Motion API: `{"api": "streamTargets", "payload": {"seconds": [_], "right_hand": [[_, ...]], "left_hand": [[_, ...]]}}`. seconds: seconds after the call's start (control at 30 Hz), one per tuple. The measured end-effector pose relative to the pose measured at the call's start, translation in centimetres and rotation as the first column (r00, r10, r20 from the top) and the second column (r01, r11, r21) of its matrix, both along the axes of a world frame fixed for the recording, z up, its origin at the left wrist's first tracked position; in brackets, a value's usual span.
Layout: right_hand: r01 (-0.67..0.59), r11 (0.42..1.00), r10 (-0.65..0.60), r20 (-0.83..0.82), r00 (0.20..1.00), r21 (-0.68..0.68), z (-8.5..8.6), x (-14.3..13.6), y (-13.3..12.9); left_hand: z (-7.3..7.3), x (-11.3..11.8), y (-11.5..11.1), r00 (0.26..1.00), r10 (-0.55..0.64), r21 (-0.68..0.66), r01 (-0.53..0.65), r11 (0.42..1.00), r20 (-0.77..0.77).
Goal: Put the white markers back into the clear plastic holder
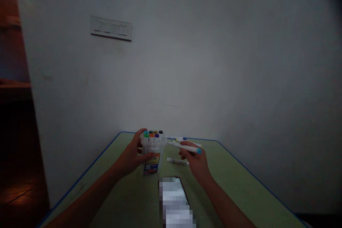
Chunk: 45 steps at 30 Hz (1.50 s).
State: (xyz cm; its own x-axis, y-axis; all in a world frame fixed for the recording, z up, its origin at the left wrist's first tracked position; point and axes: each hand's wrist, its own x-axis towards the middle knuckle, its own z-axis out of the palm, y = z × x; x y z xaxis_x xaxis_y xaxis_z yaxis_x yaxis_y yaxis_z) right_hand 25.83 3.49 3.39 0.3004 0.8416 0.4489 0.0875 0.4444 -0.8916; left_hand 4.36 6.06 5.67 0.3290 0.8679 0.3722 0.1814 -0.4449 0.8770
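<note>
A clear plastic case (153,149) stands upright on the green table, with several white markers with coloured ends showing at its top. My left hand (133,155) grips the case from its left side, thumb across the front near the label. To the right of the case, my right hand (196,160) holds a white marker (187,146) with a blue end, tilted slightly down to the right. Another marker (176,161) lies on the table just below and left of my right hand. Behind that hand, more pens (176,138) lie near the table's back edge.
The green table (235,185) has a blue edge and meets a pale wall. A phone (175,199) with a blurred screen lies in front of the case. A switch panel (111,28) is on the wall at upper left.
</note>
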Motion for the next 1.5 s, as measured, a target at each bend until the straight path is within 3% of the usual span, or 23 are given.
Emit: {"api": "streamTargets", "payload": {"seconds": [0.2,0.33,0.43,0.57,0.67,0.73,0.87,1.03,1.17,1.33,1.5], "right_hand": [[0.017,0.999,-0.018,0.023,1.0,0.04,0.2,-0.2,0.0],[0.051,0.988,-0.05,-0.014,0.999,0.148,1.4,0.4,-0.1],[0.065,0.972,-0.057,-0.042,0.997,0.228,3.7,0.8,-0.3],[-0.03,0.959,0.038,-0.022,0.999,0.281,8.5,0.0,-1.1],[-0.126,0.959,0.105,0.092,0.99,0.252,11.6,-1.4,-1.3],[-0.159,0.971,0.116,0.227,0.967,0.178,12.6,-2.5,-0.7],[-0.11,0.994,0.091,0.496,0.863,0.01,11.9,-4.2,1.9],[-0.021,1.0,0.016,0.699,0.715,-0.001,9.7,-5.3,4.3],[0.015,0.999,-0.042,0.801,0.598,0.041,9.5,-5.5,4.1],[0.035,0.998,-0.062,0.938,0.341,0.053,9.5,-5.2,3.2],[0.025,0.999,-0.029,0.951,0.307,0.023,9.1,-5.1,2.9]], "left_hand": [[0.0,0.0,0.2,1.0,0.016,-0.002,-0.016,1.0,-0.014],[-0.1,-0.2,0.1,1.0,-0.009,-0.018,0.008,1.0,-0.006],[-0.2,-0.5,0.0,1.0,-0.009,-0.026,0.008,1.0,-0.007],[-0.5,-0.7,0.4,0.998,-0.05,-0.026,0.051,0.998,0.043],[-0.7,-0.8,0.7,0.995,-0.065,-0.013,0.066,0.998,0.069],[-0.9,-0.8,0.9,0.994,-0.075,-0.008,0.076,0.997,0.081],[-0.9,-0.7,1.3,0.989,-0.117,-0.024,0.12,0.993,0.087],[-1.0,-0.3,1.8,0.988,-0.115,0.002,0.116,0.993,0.106],[-1.6,0.1,2.0,0.984,-0.113,0.007,0.114,0.994,0.139],[-1.7,0.1,1.5,0.99,-0.099,0.035,0.096,0.995,0.097],[-1.7,0.0,1.4,0.992,-0.095,0.057,0.091,0.994,0.077]]}}
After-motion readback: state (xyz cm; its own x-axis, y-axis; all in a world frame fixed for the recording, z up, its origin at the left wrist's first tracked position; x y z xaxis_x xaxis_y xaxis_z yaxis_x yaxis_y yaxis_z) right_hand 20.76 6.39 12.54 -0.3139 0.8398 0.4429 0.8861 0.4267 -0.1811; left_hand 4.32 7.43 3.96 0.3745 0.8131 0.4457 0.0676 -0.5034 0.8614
